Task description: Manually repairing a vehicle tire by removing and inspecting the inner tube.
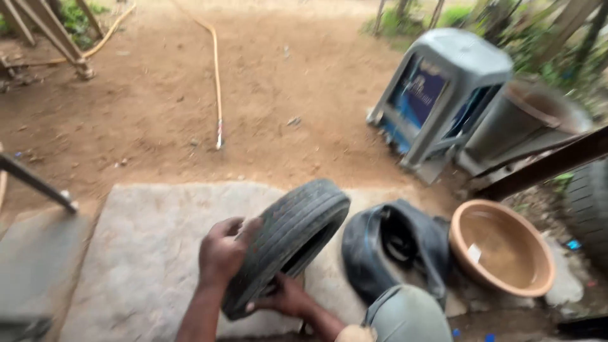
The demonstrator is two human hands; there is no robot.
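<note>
— Head view, and the biggest thing out there is one grey plastic stool (443, 95) tipped on the dirt, one grey bucket (532, 120) leaning beside it.

— Closer in?

— One grey concrete slab (145, 253), and standing on edge over it, one worn black rubber tyre (288, 244). Looks light but stiff; the tread gives grip, so the rim edges are the places to hold.

— Hands?

— Left hand (221, 253) is curled over the tread near the top, right hand (285, 296) grips the lower edge from below. Beside them, one limp black inner tube (392, 250), soft and floppy, then one round brown basin (500, 250).
</note>
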